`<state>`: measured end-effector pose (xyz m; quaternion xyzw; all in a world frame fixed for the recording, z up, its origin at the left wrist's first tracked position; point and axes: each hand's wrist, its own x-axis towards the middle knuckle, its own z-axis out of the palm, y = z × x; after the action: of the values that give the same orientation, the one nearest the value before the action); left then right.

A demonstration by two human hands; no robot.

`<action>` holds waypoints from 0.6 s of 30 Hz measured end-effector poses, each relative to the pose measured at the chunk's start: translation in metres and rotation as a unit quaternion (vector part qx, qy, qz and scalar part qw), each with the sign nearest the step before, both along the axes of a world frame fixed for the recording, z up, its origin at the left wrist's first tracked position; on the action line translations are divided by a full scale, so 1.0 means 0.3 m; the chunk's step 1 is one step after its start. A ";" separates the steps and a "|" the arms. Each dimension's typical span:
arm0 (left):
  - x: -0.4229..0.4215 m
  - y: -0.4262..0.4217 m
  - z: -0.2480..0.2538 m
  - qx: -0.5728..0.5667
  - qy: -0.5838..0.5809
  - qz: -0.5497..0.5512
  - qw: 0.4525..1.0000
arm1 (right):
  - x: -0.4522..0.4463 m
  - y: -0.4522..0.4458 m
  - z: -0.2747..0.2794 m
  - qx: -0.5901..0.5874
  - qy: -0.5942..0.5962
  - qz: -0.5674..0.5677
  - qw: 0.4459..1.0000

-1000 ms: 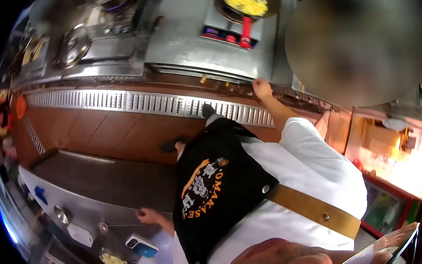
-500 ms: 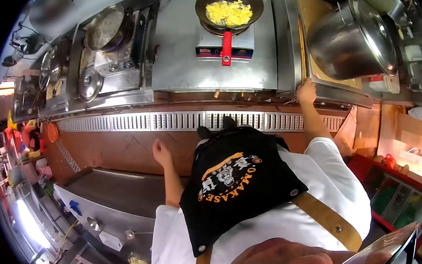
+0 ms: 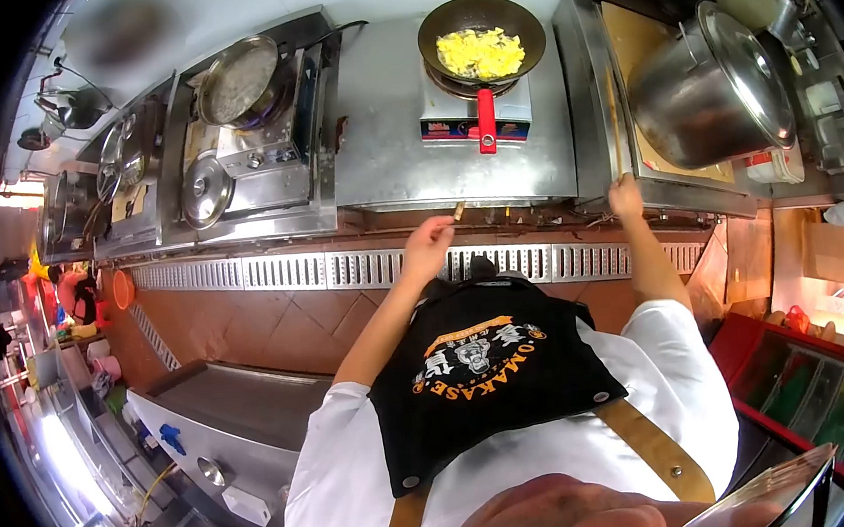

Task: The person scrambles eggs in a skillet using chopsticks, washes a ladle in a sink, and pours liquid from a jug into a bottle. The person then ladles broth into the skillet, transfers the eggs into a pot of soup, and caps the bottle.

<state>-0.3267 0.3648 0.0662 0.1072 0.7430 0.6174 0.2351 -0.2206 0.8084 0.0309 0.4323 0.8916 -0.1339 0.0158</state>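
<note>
A dark frying pan with a red handle sits on a portable gas stove, holding cooked yellow egg pieces. At the counter's front edge, my left hand has its fingertips closed at a small tan knob. My right hand grips the lower end of long wooden chopsticks, which point upward beside the right-hand counter. The fingers of that hand are wrapped round them.
A large lidded steel pot stands to the right. On the left, a pan of liquid rests on a burner, near a round lid. A metal drain grate runs along the floor. Behind me is a steel unit.
My left hand has moved forward and right, from above the floor to the knob at the counter edge. My right hand still holds the chopsticks. The view has shifted slightly.
</note>
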 end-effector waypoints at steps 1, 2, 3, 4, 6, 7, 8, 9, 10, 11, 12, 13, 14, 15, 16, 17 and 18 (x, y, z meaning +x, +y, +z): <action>-0.008 0.018 0.065 0.002 -0.007 -0.037 0.999 | 0.021 -0.006 -0.033 0.016 0.088 0.073 0.993; -0.017 0.042 0.127 0.009 -0.008 -0.038 0.999 | 0.049 -0.098 -0.006 -0.186 0.224 0.057 0.955; -0.032 0.068 0.192 0.039 -0.039 -0.072 0.996 | 0.065 -0.262 0.071 -0.376 0.347 0.039 0.858; -0.045 0.094 0.236 0.067 -0.070 -0.106 0.990 | 0.070 -0.398 0.168 -0.417 0.350 0.089 0.834; -0.076 0.149 0.275 0.117 -0.117 -0.127 0.978 | 0.066 -0.601 0.350 -0.536 0.286 0.140 0.782; -0.086 0.172 0.291 0.162 -0.158 -0.141 0.964 | 0.058 -0.654 0.412 -0.610 0.217 0.148 0.748; -0.099 0.188 0.314 0.193 -0.206 -0.123 0.951 | 0.050 -0.674 0.439 -0.618 0.163 0.194 0.744; -0.119 0.199 0.332 0.225 -0.249 -0.097 0.937 | 0.028 -0.688 0.464 -0.625 0.104 0.248 0.732; -0.134 0.196 0.327 0.248 -0.251 -0.089 0.931 | -0.002 -0.704 0.518 -0.644 0.082 0.235 0.724; -0.147 0.195 0.309 0.251 -0.259 -0.069 0.930 | -0.021 -0.718 0.582 -0.661 0.059 0.220 0.715; -0.157 0.182 0.314 0.290 -0.275 -0.035 0.916 | -0.030 -0.730 0.658 -0.638 0.097 0.222 0.731; -0.174 0.173 0.321 0.329 -0.288 -0.007 0.899 | -0.039 -0.728 0.709 -0.613 0.141 0.222 0.745; -0.197 0.167 0.323 0.330 -0.273 0.007 0.904 | -0.040 -0.700 0.715 -0.634 0.202 0.216 0.715; -0.209 0.168 0.325 0.369 -0.289 0.051 0.882 | -0.053 -0.674 0.726 -0.654 0.258 0.203 0.682; -0.208 0.179 0.327 0.407 -0.306 0.091 0.856 | -0.079 -0.681 0.729 -0.615 0.303 0.192 0.702; -0.194 0.206 0.328 0.406 -0.303 0.099 0.856 | -0.117 -0.681 0.697 -0.535 0.308 0.177 0.766; -0.171 0.243 0.346 0.424 -0.317 0.101 0.842 | -0.155 -0.678 0.641 -0.567 0.369 0.164 0.718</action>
<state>-0.3780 0.4377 0.1699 -0.0812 0.3006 0.8927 0.3258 -0.2672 0.6049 0.2232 0.1058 0.6409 -0.7586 -0.0511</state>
